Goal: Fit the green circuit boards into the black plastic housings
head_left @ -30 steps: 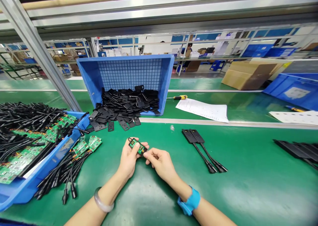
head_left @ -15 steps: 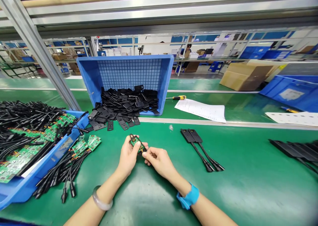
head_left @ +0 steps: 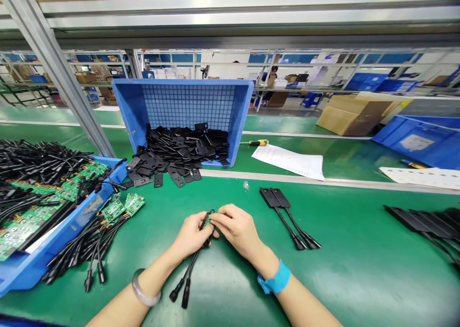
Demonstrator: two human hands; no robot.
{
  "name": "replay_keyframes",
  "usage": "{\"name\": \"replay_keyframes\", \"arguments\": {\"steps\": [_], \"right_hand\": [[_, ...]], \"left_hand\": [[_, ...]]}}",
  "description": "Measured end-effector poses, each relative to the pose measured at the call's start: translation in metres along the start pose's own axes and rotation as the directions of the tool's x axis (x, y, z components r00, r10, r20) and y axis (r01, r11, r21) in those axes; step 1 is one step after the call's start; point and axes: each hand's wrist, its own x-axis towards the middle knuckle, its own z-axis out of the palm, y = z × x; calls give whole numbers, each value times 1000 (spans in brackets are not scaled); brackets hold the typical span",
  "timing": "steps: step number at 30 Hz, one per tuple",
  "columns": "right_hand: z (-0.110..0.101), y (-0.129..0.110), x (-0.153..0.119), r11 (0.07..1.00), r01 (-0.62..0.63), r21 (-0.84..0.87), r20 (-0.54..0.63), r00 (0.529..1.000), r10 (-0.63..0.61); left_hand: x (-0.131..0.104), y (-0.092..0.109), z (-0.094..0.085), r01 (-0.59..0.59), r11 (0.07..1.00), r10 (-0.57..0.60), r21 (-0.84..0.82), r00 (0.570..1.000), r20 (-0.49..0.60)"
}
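My left hand point(head_left: 194, 233) is closed around a small green circuit board point(head_left: 207, 221) in a black casing, held tilted above the green table. Two black cables with plugs point(head_left: 185, 288) hang from it toward me. The fingers of my right hand point(head_left: 237, 226) pinch at the board's upper edge, partly covering it; whether they hold a separate piece there is hidden. To the right lie two black cased units point(head_left: 275, 197) with cables. Left of my hands, loose circuit boards point(head_left: 133, 203) with black cables rest beside a blue bin.
A tipped blue crate point(head_left: 247, 111) spills black plastic covers point(head_left: 176, 150) onto the table. The blue bin point(head_left: 82, 217) at left holds many wired boards. Behind are a screwdriver point(head_left: 258, 142), a paper sheet point(head_left: 291, 162) and a cardboard box point(head_left: 348, 116). More black units point(head_left: 413, 219) lie far right.
The cased board has turned from face-up to tilted and moved slightly right; its cables now hang visibly below. My right hand has shifted from its lower end to its upper edge.
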Motion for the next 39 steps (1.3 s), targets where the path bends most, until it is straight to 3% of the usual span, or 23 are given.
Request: {"name": "replay_keyframes", "arguments": {"steps": [5, 12, 16, 18, 20, 23, 26, 29, 33, 39], "right_hand": [[0, 0, 0, 999, -31, 33, 39, 999, 29], [3, 3, 0, 997, -70, 24, 182, 981, 65], [6, -2, 1, 995, -34, -89, 260, 964, 56], [3, 0, 5, 994, -95, -61, 316, 942, 110], [-2, 12, 12, 966, -228, -118, 358, 898, 256], [-11, 49, 25, 830, -392, -397, 297, 800, 521], [-18, 91, 34, 735, -436, -520, 248, 746, 618], [-16, 114, 44, 690, -438, -576, 240, 716, 656], [8, 108, 68, 742, -398, -540, 270, 753, 600], [77, 80, 111, 869, -326, -372, 344, 821, 455]], "left_hand": [[-1, 0, -1, 8, 999, -7, 47, 1000, -9], [0, -2, 0, 14, 996, -13, 83, 1000, -10], [1, 0, -1, 70, 997, -70, 36, 998, 2], [2, 2, -2, 108, 994, -109, -33, 993, -38], [2, 3, -4, 133, 983, -145, -129, 985, -96], [3, 4, -6, 117, 959, -155, -258, 979, -130], [3, 4, -6, 90, 945, -136, -314, 983, -127], [3, 4, -4, 90, 940, -142, -329, 980, -136], [4, 5, -2, 89, 937, -151, -339, 976, -160], [5, 6, -4, 61, 918, -147, -391, 970, -194]]}}
